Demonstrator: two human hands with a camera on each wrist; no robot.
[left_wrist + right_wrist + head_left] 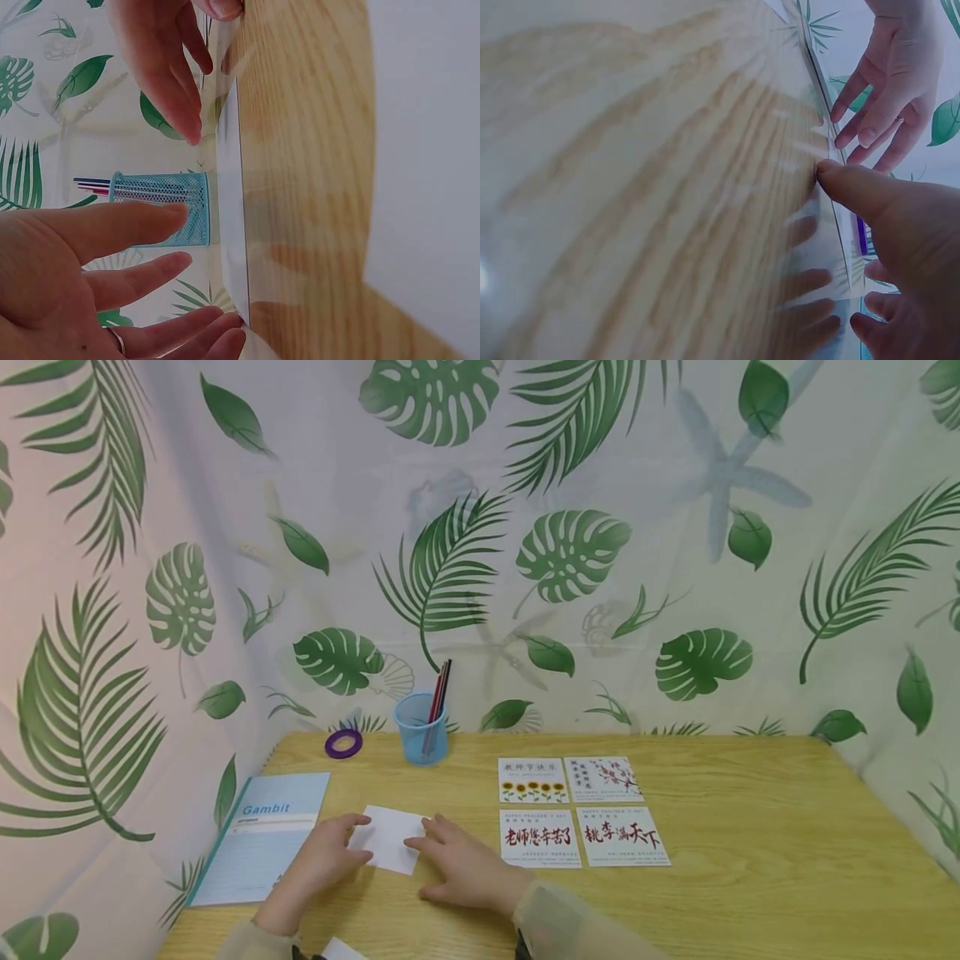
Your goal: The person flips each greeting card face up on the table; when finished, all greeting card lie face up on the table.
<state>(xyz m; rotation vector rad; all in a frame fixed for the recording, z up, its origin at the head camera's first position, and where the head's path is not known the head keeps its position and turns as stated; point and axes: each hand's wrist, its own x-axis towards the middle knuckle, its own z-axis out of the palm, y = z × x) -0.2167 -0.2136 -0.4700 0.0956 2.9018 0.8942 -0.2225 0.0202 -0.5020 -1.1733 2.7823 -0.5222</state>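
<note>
A plain white card (393, 837) lies flat on the wooden table, with a hand at either side of it. My left hand (330, 856) is spread at the card's left edge, its fingertips right at the rim. In the left wrist view a ring shows on one finger, and the fingers (142, 281) are extended and apart. From the other side, my right hand (468, 864) reaches over the right edge, its fingertips overlapping the card. The thumb of that hand (855, 184) is stretched out low over the tabletop in the right wrist view.
Several printed cards (540, 839) lie in two rows to the right. A Gambit notebook (262, 843) is at the left. Behind stand a purple tape roll (343, 744) and a blue mesh cup (420, 731) of pencils. Another white sheet (342, 950) pokes in at the bottom.
</note>
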